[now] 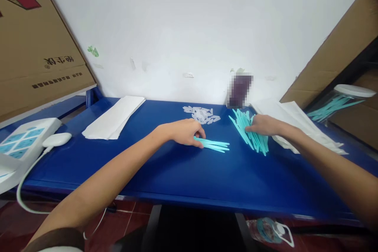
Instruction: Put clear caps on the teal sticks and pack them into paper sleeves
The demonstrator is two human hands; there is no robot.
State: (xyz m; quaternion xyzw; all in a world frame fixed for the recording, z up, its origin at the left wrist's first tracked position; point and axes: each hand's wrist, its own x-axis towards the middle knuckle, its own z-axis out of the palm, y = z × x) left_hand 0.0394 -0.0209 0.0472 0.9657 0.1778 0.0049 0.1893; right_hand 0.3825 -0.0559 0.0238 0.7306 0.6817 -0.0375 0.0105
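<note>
My left hand (186, 131) is closed, with thumb and fingers pinching one end of a small fan of thin turquoise sticks (217, 145). Their free ends point right, low over the blue tabletop. To the right, my right hand (263, 125) has its fingers pinched together at a heap of the same turquoise sticks (246, 130). Exactly which sticks it grips is hidden by the fingers. Small whitish, see-through pieces (202, 115) lie scattered just beyond my left hand.
A stack of white paper or bags (113, 118) lies left, and white bags (307, 126) lie right. A lidded clear jar (336, 102) holds more sticks. A white power strip (26, 145) with a plug sits far left. A dark pixelated object (239, 90) leans on the wall.
</note>
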